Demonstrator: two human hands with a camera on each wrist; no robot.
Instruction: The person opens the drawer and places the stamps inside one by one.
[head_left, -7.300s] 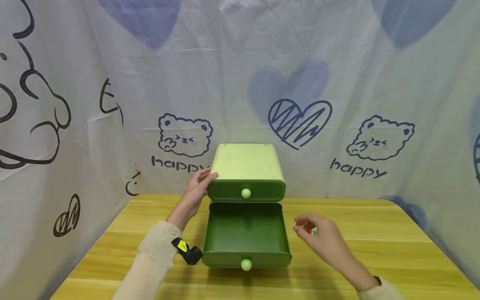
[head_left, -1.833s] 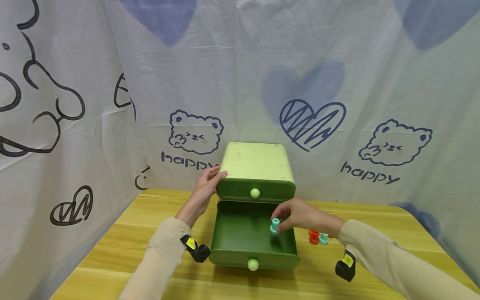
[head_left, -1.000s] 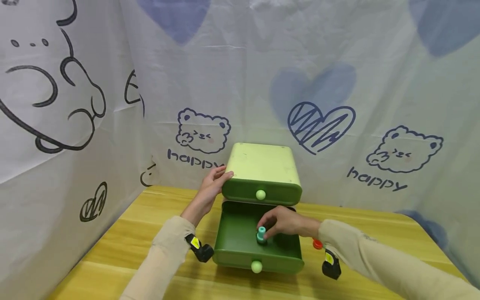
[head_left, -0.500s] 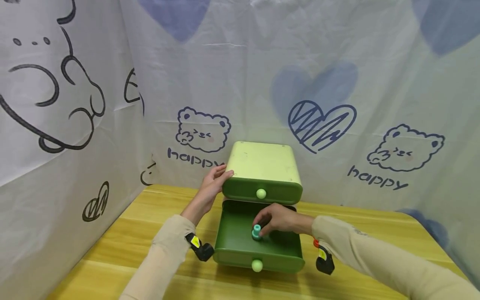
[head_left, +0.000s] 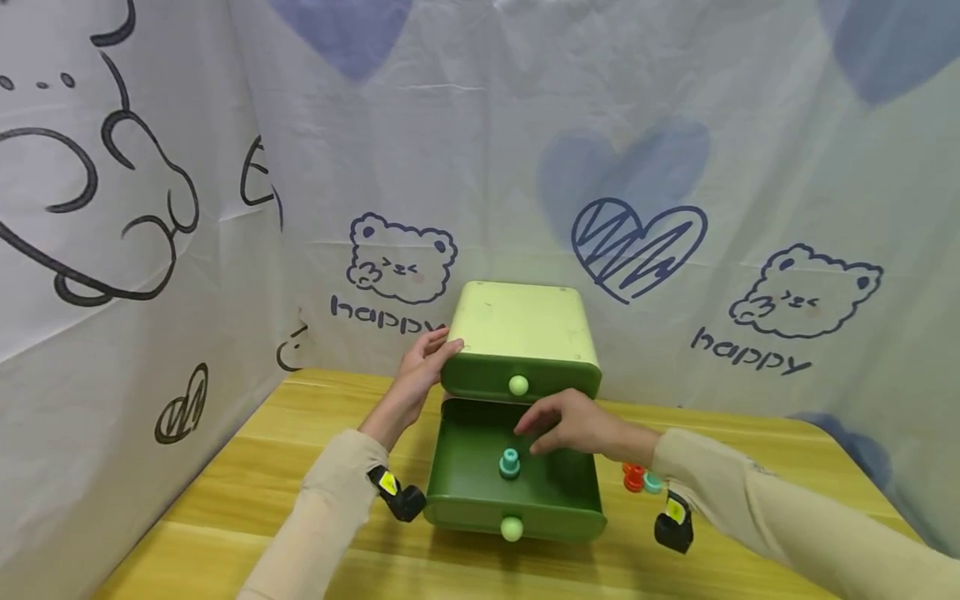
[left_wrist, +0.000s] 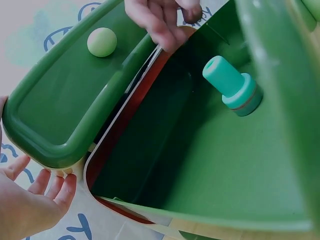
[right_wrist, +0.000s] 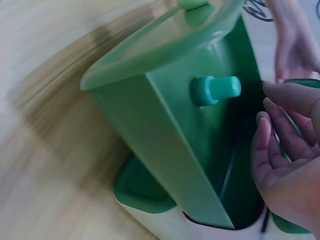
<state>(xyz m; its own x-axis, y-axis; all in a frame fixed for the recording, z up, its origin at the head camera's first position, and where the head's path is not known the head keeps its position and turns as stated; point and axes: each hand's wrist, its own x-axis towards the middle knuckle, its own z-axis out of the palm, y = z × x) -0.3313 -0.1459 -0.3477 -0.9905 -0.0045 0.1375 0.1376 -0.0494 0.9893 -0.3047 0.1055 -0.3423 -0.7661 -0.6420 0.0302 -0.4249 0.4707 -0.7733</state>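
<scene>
A teal peg-shaped piece (head_left: 509,463) stands upright on the floor of the pulled-out lower drawer (head_left: 480,506) of a small green cabinet (head_left: 525,321). In the left wrist view the teal piece (left_wrist: 232,86) shows a narrow top, a wide round base and a thin reddish line around that base. My right hand (head_left: 573,425) hovers over the drawer's right rear part, fingers loosely bent and apart from the piece, holding nothing. My left hand (head_left: 420,371) rests against the cabinet's upper left side, thumb near its front corner.
Red pieces (head_left: 634,478) and another teal piece (head_left: 652,482) lie on the wooden table (head_left: 360,546) right of the drawer, partly hidden by my right forearm. The upper drawer (head_left: 487,377) is closed. A printed cloth (head_left: 495,167) hangs right behind the cabinet.
My right hand brought the teal piece from the right into the drawer, set it on the drawer floor, let go, and rose slightly up and right. The left hand stays on the cabinet.
</scene>
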